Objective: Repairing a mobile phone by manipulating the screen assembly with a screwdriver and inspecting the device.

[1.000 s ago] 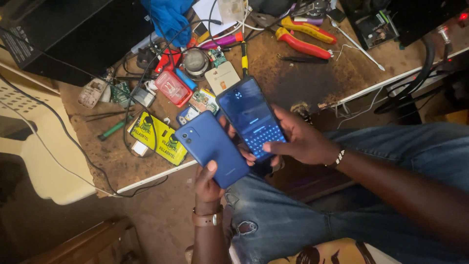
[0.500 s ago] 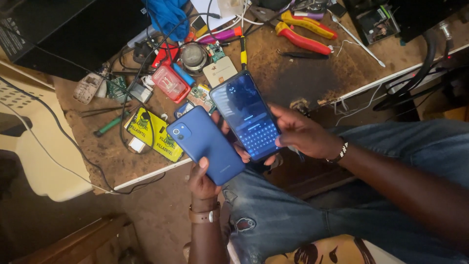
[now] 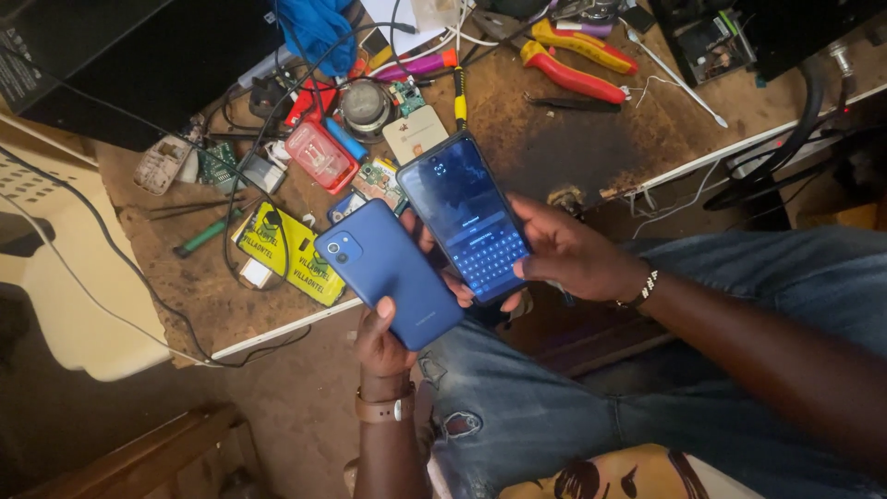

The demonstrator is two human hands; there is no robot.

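Near the middle of the frame, the left hand (image 3: 381,337) holds a blue phone (image 3: 390,274) with its back and camera facing up; the fingers are wrapped round its lower end, the thumb lying on the back near the bottom edge. Just to the right, the right hand (image 3: 568,254) holds a second phone (image 3: 468,214) with its lit screen up, showing a keyboard in its lower half. That hand's fingers are curled round the phone's right edge and underside, and the thumb rests at the screen's lower right corner. The two phones lie side by side, both tilted the same way, their long edges almost touching, above the front edge of the bench (image 3: 573,139) and the person's knee in torn jeans (image 3: 517,416).

On the worn brown bench behind them lies clutter: a yellow packet (image 3: 286,251) just left of the blue phone, a red plastic case (image 3: 321,155) and a small circuit board (image 3: 377,180) above it, and a beige card (image 3: 415,135) touching the top of the lit phone. Red-and-yellow pliers (image 3: 573,57) lie at the upper right, a blue cloth (image 3: 314,28) at the top, and a dark box (image 3: 120,65) fills the upper left.
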